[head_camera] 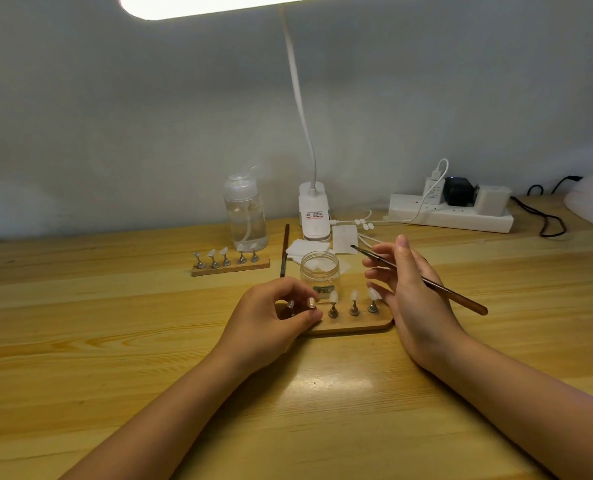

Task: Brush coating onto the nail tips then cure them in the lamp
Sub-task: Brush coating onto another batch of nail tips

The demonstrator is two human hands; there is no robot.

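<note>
We see the jar (pixel 319 270) just behind the near nail stand (pixel 354 325); the far stand (pixel 231 266) lies left, before the bottle (pixel 246 216).

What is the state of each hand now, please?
Left hand: fingers curled around a stand on the near holder.
Right hand: holds the brush.

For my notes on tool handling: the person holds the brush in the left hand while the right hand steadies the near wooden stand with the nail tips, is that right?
Not quite: the hands are swapped. In the head view the right hand holds the brush, and the left hand steadies the near wooden stand with the nail tips.
</note>
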